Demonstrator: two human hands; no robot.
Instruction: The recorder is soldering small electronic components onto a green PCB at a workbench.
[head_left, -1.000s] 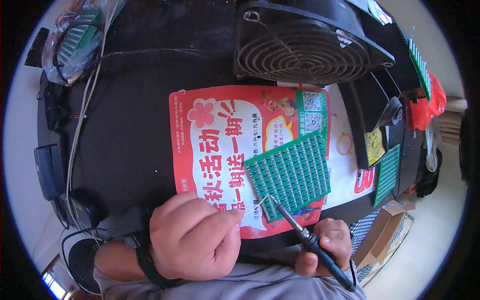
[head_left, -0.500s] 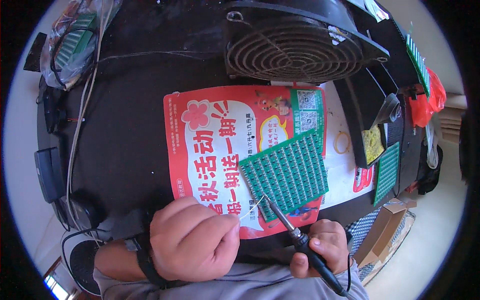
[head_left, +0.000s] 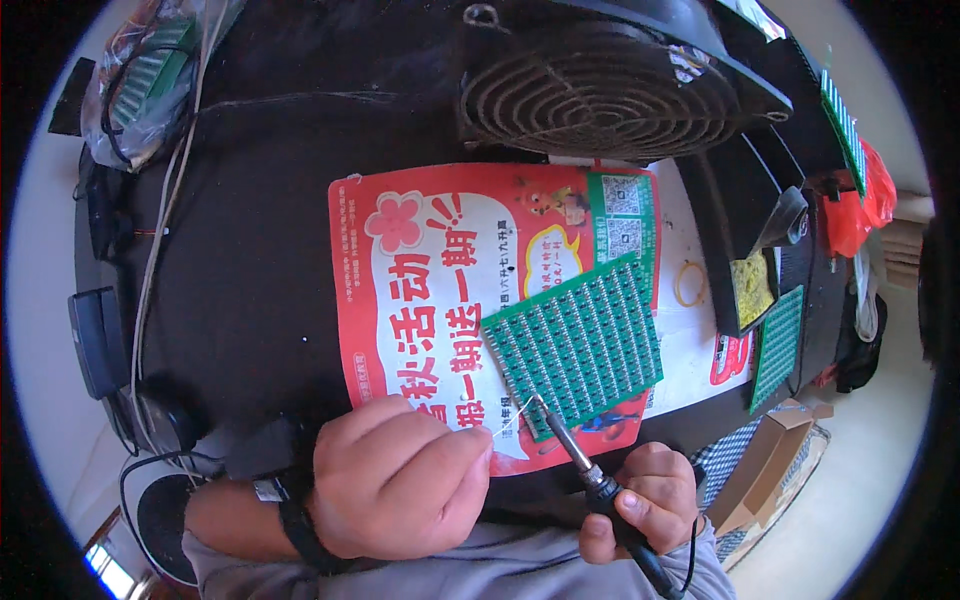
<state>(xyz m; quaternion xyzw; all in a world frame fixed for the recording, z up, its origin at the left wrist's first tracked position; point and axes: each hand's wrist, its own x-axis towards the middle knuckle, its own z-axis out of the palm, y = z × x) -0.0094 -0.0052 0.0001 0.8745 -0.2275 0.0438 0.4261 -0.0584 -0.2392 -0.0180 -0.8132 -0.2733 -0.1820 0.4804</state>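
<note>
A green circuit board [head_left: 585, 345] with rows of small parts lies tilted on a red and white printed sheet [head_left: 375, 270]. In my right hand [head_left: 648, 500] is a soldering iron [head_left: 572, 440], its black handle gripped by closed fingers. The iron's tip meets the lower left edge of the board. My left hand [head_left: 405, 485] is closed, pinching a thin solder wire [head_left: 512, 418] that runs to the iron's tip. The wire's part inside the fingers is hidden.
A black fan [head_left: 620, 100] with a round wire grille stands behind the sheet. To the right are a black holder with a yellow sponge [head_left: 752, 288] and another green board [head_left: 778, 345]. Cables [head_left: 165, 230] and a plastic bag [head_left: 145, 85] lie at left.
The view has shifted slightly. Both hands stay at the board's lower left edge, and the iron's tip and the solder wire still meet there.
</note>
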